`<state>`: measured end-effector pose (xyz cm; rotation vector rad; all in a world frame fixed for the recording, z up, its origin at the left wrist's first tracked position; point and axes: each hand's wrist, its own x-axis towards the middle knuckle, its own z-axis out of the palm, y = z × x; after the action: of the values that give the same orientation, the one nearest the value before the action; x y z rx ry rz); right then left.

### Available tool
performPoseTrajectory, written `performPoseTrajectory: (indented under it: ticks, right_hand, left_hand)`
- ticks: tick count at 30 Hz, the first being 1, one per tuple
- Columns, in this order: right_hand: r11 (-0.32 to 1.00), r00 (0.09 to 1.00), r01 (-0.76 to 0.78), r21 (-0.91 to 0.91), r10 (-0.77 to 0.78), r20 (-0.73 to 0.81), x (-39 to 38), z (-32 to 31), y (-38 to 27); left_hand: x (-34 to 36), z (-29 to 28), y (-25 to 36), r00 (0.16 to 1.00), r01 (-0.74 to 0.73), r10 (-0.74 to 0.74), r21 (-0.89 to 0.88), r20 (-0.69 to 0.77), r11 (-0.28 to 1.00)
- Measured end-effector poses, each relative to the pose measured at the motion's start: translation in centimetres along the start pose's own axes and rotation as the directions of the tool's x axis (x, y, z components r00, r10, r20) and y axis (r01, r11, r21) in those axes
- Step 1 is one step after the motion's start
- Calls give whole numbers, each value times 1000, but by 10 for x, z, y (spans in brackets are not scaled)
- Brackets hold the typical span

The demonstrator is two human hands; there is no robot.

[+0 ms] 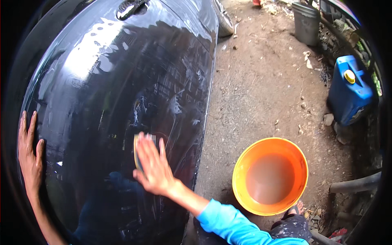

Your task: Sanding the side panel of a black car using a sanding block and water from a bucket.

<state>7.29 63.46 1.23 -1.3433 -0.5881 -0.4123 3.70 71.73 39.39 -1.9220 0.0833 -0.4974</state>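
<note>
The glossy black car door panel (pixel 94 163) fills the left side, wet and streaked with pale smears. My right hand (pixel 154 166) lies on its lower middle, fingers together and thumb out to the side. Beneath that palm is a flat pad (pixel 136 148) with a yellowish edge and a darker part, pressed against the panel; most of it is hidden. At the far left, my left hand (pixel 29 153) rests on the car near its curved edge, fingers stretched out, holding nothing. A dark door handle (pixel 131 8) shows at the top.
An orange bucket (pixel 236 179) of murky brown water (pixel 270 179) stands on the dirt ground by my foot (pixel 300 207). Farther right are a blue jerrycan (pixel 347 98) with a yellow cap and a grey bucket (pixel 306 24). A wheel (pixel 223 20) shows beyond the door.
</note>
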Motion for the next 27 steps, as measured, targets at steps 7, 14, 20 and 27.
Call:
performPoseTrajectory:
  ticks: [7,14,20,27]
  right_hand:
    - [991,992,-123,58,122,28,-80,23,-60]
    - [954,990,-143,-262,136,-46,23,-11,25]
    - [969,978,-186,-160,168,-121,5,0,19]
    - [986,962,-59,-156,98,255,-63,-1,-34]
  left_hand:
    - [6,-6,4,1000,5,-5,-98,2,995]
    - [8,-8,14,1000,15,-14,-70,6,997]
    - [10,-2,24,999,34,-34,-76,5,996]
    - [8,-14,15,999,44,-43,-107,6,993]
